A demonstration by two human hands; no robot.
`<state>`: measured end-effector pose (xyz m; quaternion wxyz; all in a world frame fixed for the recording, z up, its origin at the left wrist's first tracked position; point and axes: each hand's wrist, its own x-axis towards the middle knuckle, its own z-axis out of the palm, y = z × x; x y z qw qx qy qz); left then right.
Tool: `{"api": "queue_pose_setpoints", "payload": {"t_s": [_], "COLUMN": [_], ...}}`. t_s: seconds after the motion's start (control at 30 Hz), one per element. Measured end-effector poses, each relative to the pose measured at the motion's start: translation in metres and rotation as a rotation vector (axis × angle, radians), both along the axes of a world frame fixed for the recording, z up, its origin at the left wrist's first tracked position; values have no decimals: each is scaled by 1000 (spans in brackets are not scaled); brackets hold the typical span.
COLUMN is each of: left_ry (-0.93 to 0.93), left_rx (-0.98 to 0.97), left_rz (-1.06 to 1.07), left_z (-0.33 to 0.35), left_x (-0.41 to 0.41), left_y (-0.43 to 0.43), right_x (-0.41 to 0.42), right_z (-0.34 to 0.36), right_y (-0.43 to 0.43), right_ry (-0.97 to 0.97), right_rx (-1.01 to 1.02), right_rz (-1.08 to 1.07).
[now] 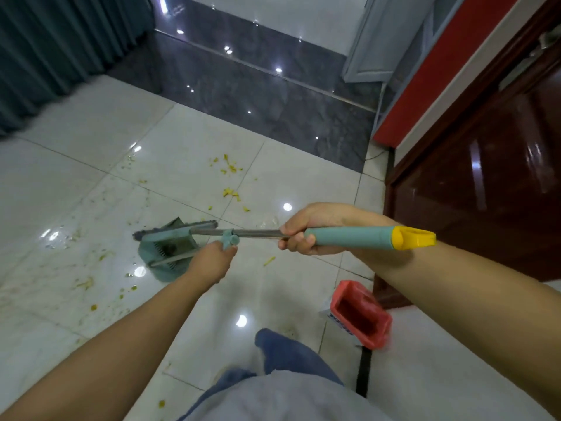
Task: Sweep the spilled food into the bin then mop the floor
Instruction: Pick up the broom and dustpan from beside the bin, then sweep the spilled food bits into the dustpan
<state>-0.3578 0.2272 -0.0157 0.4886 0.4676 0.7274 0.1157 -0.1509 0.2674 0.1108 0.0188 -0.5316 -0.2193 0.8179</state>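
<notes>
I hold a mop with a metal shaft (258,233), a teal grip and a yellow end cap. My right hand (306,230) is closed around the shaft just ahead of the teal grip. My left hand (212,259) grips the teal sliding wringer lever on the shaft. The flat grey mop head (176,232) hangs over a teal mop bucket (165,256) on the floor. Yellow food scraps (230,192) and smears lie scattered on the white tiles around the bucket. A red bin (361,317) stands at my lower right.
A dark glossy wooden door (485,189) and red frame rise on the right. A dark grey tiled step (258,86) runs across the back, and teal curtains (54,50) hang at the far left. My blue-trousered leg (288,350) shows below.
</notes>
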Motion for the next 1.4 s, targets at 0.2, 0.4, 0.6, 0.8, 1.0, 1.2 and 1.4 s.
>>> {"api": "queue_pose_setpoints", "payload": {"t_s": [0.2,0.4,0.6,0.8,1.0,1.2,1.4], "left_ry": [23,251,231,124,139,195,232], "left_rx": [-21,25,34,49,90,141,122], "left_rz": [213,333,446,522,461,361,333], "left_z": [15,25,4,-7,-11,-11,-13], "left_x": [26,9,14,26,16,-23,-81], "left_y": [35,48,31,31,43,73,110], "right_x": [19,44,83,137,153,100,2], "right_z": [-24,-80,-126,-157,-178,-200,-203], "right_y": [36,54,64,56,53,63,95], "right_ry": [-91,-167,-190,-38,-45,-109,-64], "right_rx": [201,110,-191,-382,-415,-458,-495], "right_rz": [118,-42,-301,-750,-945,-990,-991]}}
